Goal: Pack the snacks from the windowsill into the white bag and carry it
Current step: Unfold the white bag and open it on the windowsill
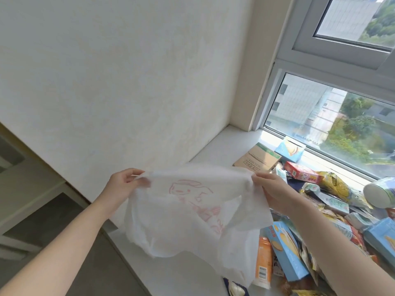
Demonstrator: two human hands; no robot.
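Observation:
A thin white bag (183, 221) with a pink cartoon print hangs in the air over the left part of the windowsill (215, 148). My left hand (124, 184) pinches its top left edge. My right hand (275, 191) pinches the top right edge, so the bag is stretched between both hands. Snacks lie piled on the sill to the right: a brown carton (256, 160), a red box (301, 174), a yellow packet (333, 184), light blue biscuit boxes (284, 251) and an orange packet (264, 261).
A white wall (106, 82) rises on the left of the sill. The window (333, 116) runs along the far side. A white round tin (382, 194) lies on its side at the right edge. Grey floor and a pale cabinet (25, 189) show at the lower left.

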